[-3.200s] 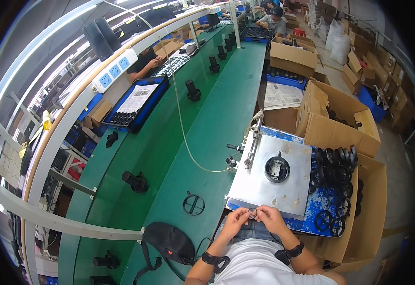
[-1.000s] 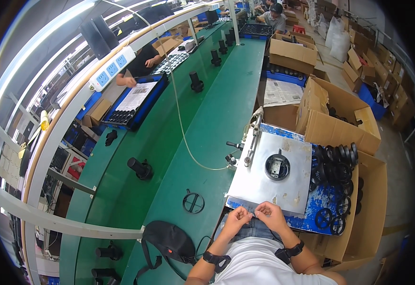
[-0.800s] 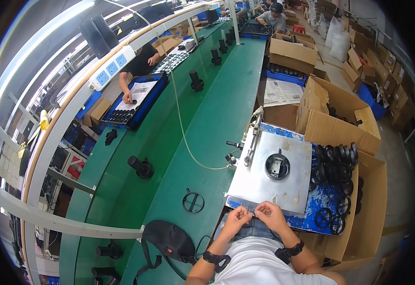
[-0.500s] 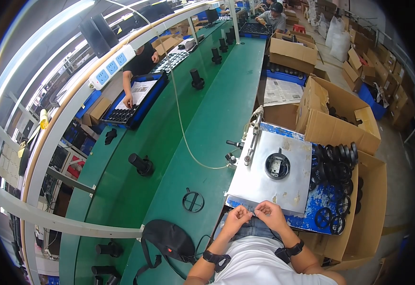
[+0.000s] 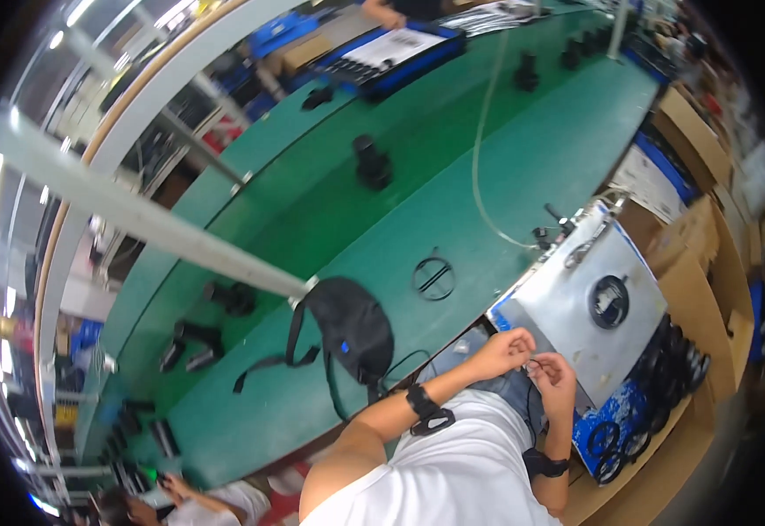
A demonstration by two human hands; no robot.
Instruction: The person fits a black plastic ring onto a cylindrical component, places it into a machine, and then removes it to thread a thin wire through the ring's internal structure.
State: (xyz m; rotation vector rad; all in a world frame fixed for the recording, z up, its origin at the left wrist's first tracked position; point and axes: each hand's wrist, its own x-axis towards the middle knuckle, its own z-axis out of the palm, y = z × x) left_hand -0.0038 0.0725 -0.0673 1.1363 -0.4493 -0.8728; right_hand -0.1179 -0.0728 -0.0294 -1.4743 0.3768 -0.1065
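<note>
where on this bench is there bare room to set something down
Bare green belt lies between the black cylindrical part and the black pouch, and again right of the black ring up to the hose. The metal plate is bare around its round fixture. It is crowded by the black wheels and near both hands.

Single view: head-worn fisheye camera, looking steeply down and tilted, so the long green counter runs diagonally. The person's white-shirted torso fills the lower edge, nearest the lens; far benches curve along the dark rim. No second view shares the scene.
</note>
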